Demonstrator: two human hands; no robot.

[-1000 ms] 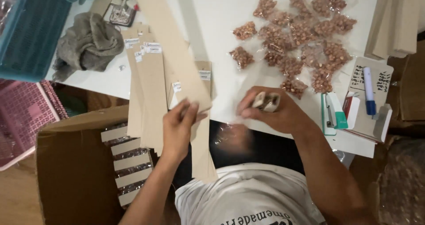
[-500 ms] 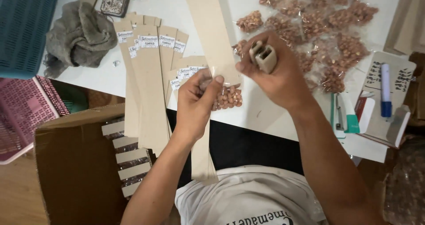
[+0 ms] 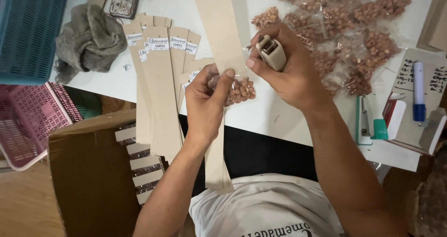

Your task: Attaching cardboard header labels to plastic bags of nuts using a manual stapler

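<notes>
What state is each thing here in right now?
Left hand: pinching a packet against the strip.
Right hand: gripping the stapler.
Stapler: held over the strip.
Packet: sealed, full of nuts.
Box: open.
Marker: capped.

Clear nut packets point(image 3: 354, 27) heaped top right; white labels point(image 3: 158, 43), perhaps stickers, top tan strips point(image 3: 160, 92).
</notes>
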